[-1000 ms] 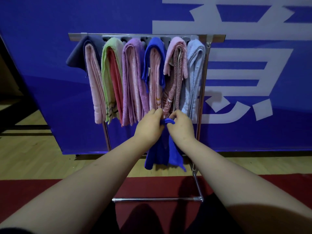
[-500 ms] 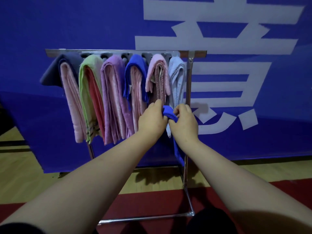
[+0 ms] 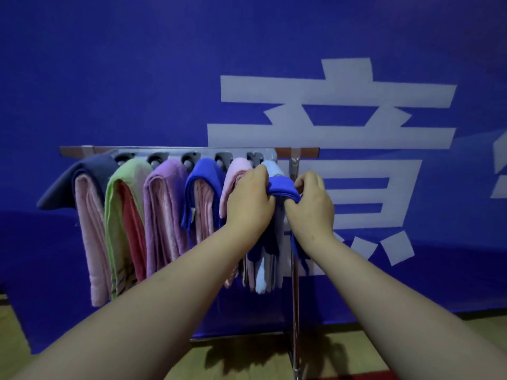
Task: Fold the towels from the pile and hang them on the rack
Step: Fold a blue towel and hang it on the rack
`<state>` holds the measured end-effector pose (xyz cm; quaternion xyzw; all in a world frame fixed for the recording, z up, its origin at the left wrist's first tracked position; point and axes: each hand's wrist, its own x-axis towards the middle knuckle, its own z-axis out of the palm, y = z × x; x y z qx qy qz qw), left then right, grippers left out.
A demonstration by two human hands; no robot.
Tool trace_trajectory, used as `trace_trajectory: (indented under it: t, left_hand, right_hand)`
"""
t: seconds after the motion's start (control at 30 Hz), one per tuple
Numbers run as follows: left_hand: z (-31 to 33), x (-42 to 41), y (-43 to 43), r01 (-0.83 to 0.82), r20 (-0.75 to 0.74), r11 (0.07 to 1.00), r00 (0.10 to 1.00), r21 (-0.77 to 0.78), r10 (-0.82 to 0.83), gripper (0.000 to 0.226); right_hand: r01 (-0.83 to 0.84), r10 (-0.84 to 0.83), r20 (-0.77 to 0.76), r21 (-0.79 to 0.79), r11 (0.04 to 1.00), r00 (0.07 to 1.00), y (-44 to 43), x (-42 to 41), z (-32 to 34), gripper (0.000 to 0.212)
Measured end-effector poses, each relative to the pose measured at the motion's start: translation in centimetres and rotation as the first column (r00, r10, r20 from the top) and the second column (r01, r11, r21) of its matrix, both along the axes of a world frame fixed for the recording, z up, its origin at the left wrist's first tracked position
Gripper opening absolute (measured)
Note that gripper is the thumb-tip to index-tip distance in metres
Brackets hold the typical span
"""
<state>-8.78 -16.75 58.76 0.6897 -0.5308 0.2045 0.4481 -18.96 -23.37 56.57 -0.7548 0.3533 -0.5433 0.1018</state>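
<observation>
Both bare forearms stretched up and forward to the right end of the rack (image 3: pixel 175 148). The left hand (image 3: pixel 248 204) was knuckles-up, fingers curled over one side of the blue towel (image 3: pixel 282 187). Just beside it, the right hand (image 3: pixel 312 207) mirrored that pose, fingers (image 3: pixel 304 182) hooked over the other side, so both were grasping the same cloth. The towel arched in a smooth hump between them at rail height, its ends hanging down behind the wrists; whether it rested on a peg could not be told. Along the rail, soft folded loops hung side by side: a navy towel (image 3: pixel 82 171) over a pale pink one, a lime-green towel (image 3: pixel 123 182) with a coral inner layer, a ribbed lilac towel (image 3: pixel 162 201), a royal-blue towel (image 3: pixel 204 174) over striped pink, a pink towel (image 3: pixel 236 171), and a light-blue towel (image 3: pixel 260 281) directly behind the hands. A shiny metal post (image 3: pixel 295 311) dropped to the wooden floor (image 3: pixel 247 360), with a smooth blue banner (image 3: pixel 137 78) behind.
</observation>
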Motion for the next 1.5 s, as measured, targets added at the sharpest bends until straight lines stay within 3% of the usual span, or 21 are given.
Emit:
trace_trajectory:
  t: [0.27, 0.4, 0.5, 0.6, 0.67, 0.73, 0.87, 1.07, 1.17, 1.27, 1.37, 1.5]
  left_hand:
    - [4.7, 1.7, -4.4, -0.05, 0.024, 0.997, 0.998, -0.066, 0.052, 0.021]
    - [6.5, 1.7, -5.6, -0.13, 0.098, 0.991, 0.987, 0.031, 0.126, 0.023]
    - [6.1, 1.7, -6.4, -0.233, 0.155, 0.953, 0.966, 0.191, 0.205, 0.019]
    - [5.0, 1.7, -7.1, -0.295, 0.237, 0.893, 0.946, 0.339, 0.222, 0.031]
    - [4.1, 1.7, -7.4, -0.294, 0.257, 0.886, 0.943, 0.358, 0.209, 0.037]
    - [3.2, 1.7, -7.6, -0.276, 0.186, 0.898, 0.957, 0.343, 0.222, 0.041]
    - [1.6, 2.0, -7.6, -0.153, -0.149, 0.946, 0.968, 0.286, 0.201, 0.047]
    - [-1.4, 2.5, -6.8, -0.101, -0.197, 0.977, 0.971, 0.187, 0.138, 0.028]
    - [-2.3, 2.6, -6.5, -0.102, -0.324, 0.991, 0.938, 0.082, 0.124, 0.012]
    - [-3.4, 2.1, -6.7, -0.047, -0.411, 0.998, 0.911, -0.035, 0.028, 0.034]
    - [-3.5, 0.8, -6.7, -0.002, -0.507, 0.986, 0.858, -0.167, -0.084, 0.042]
    - [-4.0, 1.5, -7.1, -0.051, -0.464, 0.99, 0.886, -0.131, -0.016, 0.041]
  right_hand:
    - [-0.007, 0.006, -0.008, -0.089, 0.996, 1.0, -4.0, 1.6, 4.9, 0.023]
    - [-0.005, 0.004, -0.019, -0.042, 0.999, 1.0, -5.7, 2.7, 6.3, 0.02]
    - [-0.035, 0.035, -0.061, 0.011, 0.999, 0.998, -7.0, 3.1, 6.0, 0.02]
    - [-0.064, 0.069, -0.097, 0.051, 0.997, 0.993, -7.9, 3.2, 4.8, 0.02]
    - [-0.078, 0.087, -0.117, 0.077, 0.994, 0.989, -8.1, 3.2, 3.9, 0.021]
    - [-0.092, 0.101, -0.1, 0.096, 0.991, 0.99, -8.2, 3.1, 3.3, 0.02]
    - [-0.103, 0.113, -0.09, 0.103, 0.989, 0.99, -8.3, 2.8, 3.0, 0.02]
    - [-0.116, 0.126, -0.124, 0.082, 0.99, 0.984, -8.3, 2.9, 3.0, 0.02]
    - [-0.121, 0.131, -0.158, 0.071, 0.99, 0.979, -8.2, 2.8, 3.0, 0.024]
    - [-0.12, 0.131, -0.156, 0.074, 0.99, 0.979, -8.3, 2.6, 2.9, 0.023]
    - [-0.12, 0.132, -0.142, 0.093, 0.988, 0.981, -8.4, 2.5, 2.7, 0.021]
    - [-0.11, 0.123, -0.141, 0.095, 0.989, 0.982, -8.4, 2.5, 2.6, 0.022]
